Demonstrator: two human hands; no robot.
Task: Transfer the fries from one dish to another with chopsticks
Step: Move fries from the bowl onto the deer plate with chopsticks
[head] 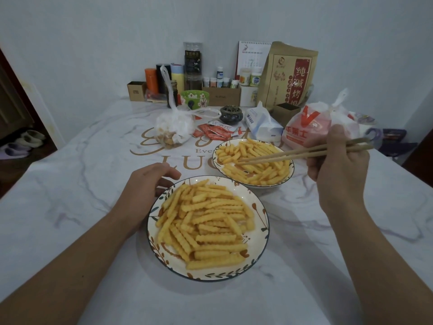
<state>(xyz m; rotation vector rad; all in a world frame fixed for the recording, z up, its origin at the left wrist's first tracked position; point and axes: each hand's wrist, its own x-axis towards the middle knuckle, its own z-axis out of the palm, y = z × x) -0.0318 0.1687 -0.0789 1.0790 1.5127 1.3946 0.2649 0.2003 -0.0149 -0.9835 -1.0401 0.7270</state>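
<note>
Right grip: my right hand (337, 165) pinches a pair of pale wooden chopsticks (304, 152) near their upper ends, fingers pressed together around the shafts for leverage at the tips.
Chopstick tips: they lie low among the crinkle-cut golden fries (255, 165) in the far round white floral-rimmed dish (216, 159); whether a fry is caught between them, I cannot tell.
Left grip: my left hand (150, 181) rests on the white marbled counter (70, 195), fingers loosely curled and holding nothing, touching the rim of the near white floral-rimmed plate (260, 214), apparently to steady it.
Near plate: heaped with more fries of the same kind (206, 224); just beside the far dish, which keeps each carry short.
Step, as I judge it: picking at the far dish, with the near plate the likely destination.
Risk: ridged fries could slip from narrow tips mid-carry.
</note>
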